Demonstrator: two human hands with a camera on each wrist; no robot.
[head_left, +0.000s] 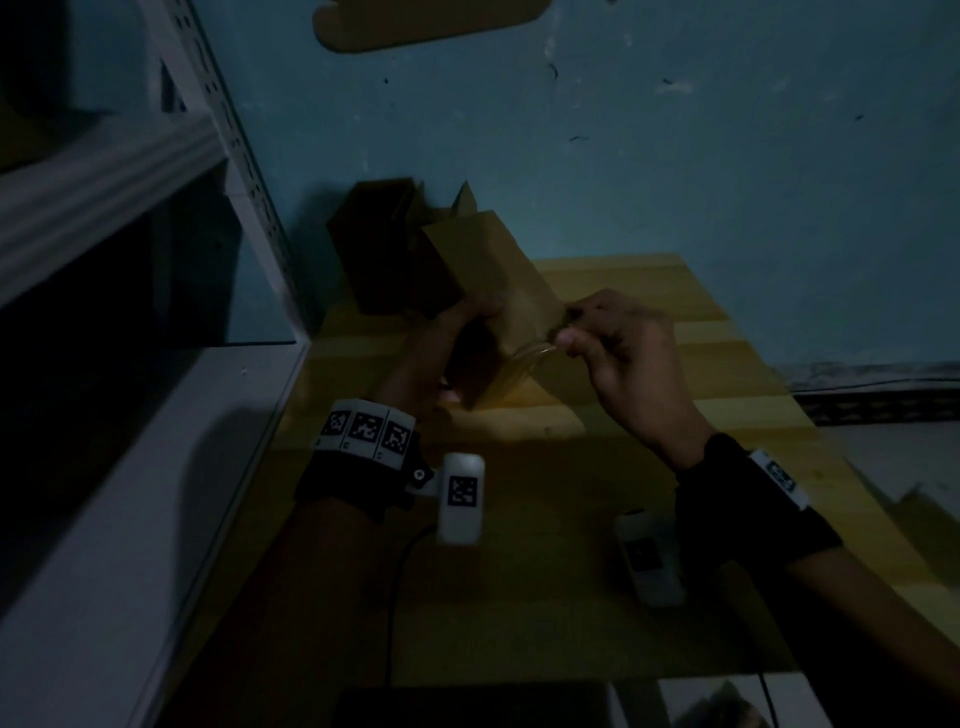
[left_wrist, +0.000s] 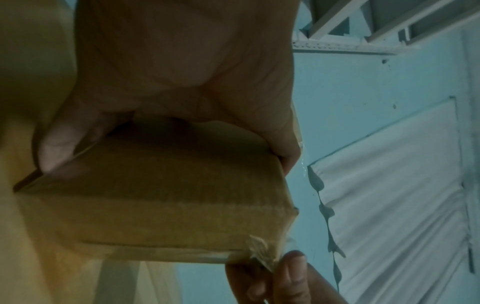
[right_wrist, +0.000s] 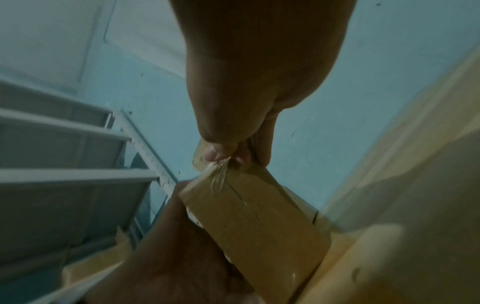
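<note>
Left hand (head_left: 460, 330) grips the tilted cardboard box (head_left: 498, 270) — right fingers (head_left: 571, 343) pinch its tape (head_left: 531, 356).

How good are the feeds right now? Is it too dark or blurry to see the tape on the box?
Head view: very dim; shelf mostly shadowed, box and tape barely lit. Left wrist view: brighter, but the box is soft and the left hand blurred up close. Right wrist view: clearest; right hand pinches the tape, glare streaks on it, table smeared.
</note>
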